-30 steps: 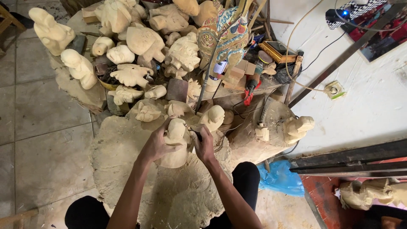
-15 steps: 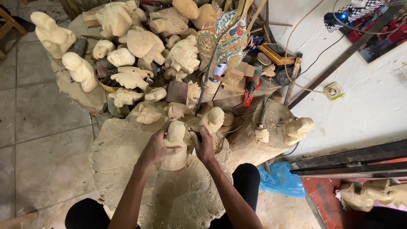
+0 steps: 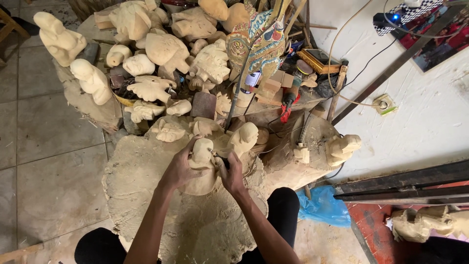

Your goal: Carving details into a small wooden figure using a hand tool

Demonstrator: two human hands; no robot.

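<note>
Two hands met on one pale, rounded wooden carving (image 3: 202,155) in the head view: our left hand (image 3: 180,168) clasped its side, our right hand (image 3: 231,175) closed its grip on a small dark tool (image 3: 221,160) against it. Both rested on the dusty stump surface (image 3: 146,195), beneath many unfinished pale figurines (image 3: 161,54).

1 head-worn camera looks steeply down from close above the wooden work block (image 3: 146,195), facing forward toward the white wall (image 3: 430,112).
</note>
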